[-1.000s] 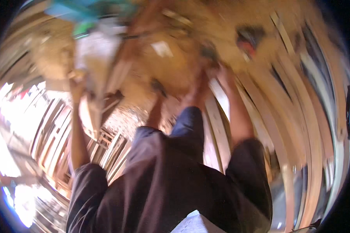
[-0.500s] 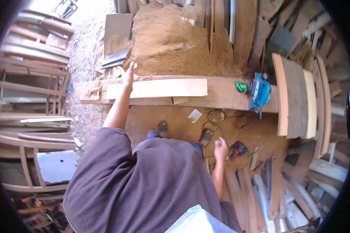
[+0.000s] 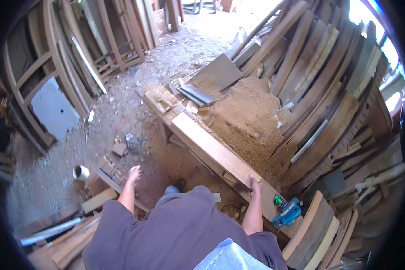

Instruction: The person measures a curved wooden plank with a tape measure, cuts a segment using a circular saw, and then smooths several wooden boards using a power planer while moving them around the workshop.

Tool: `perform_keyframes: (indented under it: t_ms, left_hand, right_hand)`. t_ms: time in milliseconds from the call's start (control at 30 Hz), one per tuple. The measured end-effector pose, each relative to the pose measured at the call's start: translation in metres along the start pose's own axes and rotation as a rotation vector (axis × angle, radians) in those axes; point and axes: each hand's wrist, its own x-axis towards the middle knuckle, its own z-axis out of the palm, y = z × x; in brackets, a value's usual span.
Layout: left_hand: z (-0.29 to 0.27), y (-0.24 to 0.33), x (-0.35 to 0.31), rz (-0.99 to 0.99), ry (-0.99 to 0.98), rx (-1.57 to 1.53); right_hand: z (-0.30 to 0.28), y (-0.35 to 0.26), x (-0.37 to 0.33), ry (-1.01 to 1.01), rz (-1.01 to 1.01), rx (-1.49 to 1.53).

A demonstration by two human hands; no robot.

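Note:
A long pale board lies flat on a low, thick plank bench that slants across the middle. My right hand is at the near right end of this board, its fingers bent over the edge. Away to the left, above the dirt floor, my left hand hangs in the air with its fingers loosely curled in and nothing visible in them. Just right of my right hand, a green tape measure and a blue electric planer rest on the bench.
Behind the bench rises a heap of sawdust, with dark offcuts beside it. Planks lean along the right, and curved boards stand past the planer. Wooden frames line the left. A white pipe piece lies near floor timber.
My view has turned left. My left hand has left the board's far end and hangs over the floor. My right hand has risen from beside me to the board's near end.

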Motion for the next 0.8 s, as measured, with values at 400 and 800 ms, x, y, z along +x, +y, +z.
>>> perform_keyframes:
  t_ms: [400, 800]
  left_hand:
    - [-0.092, -0.416, -0.221, -0.409, 0.238, 0.723]
    - [-0.055, -0.265, -0.132, -0.183, 0.194, -0.087]
  right_hand:
    - [0.001, -0.239, -0.241, -0.219, -0.992, -0.250]
    - [0.257, -0.389, -0.496, -1.563, -1.962, -0.889]
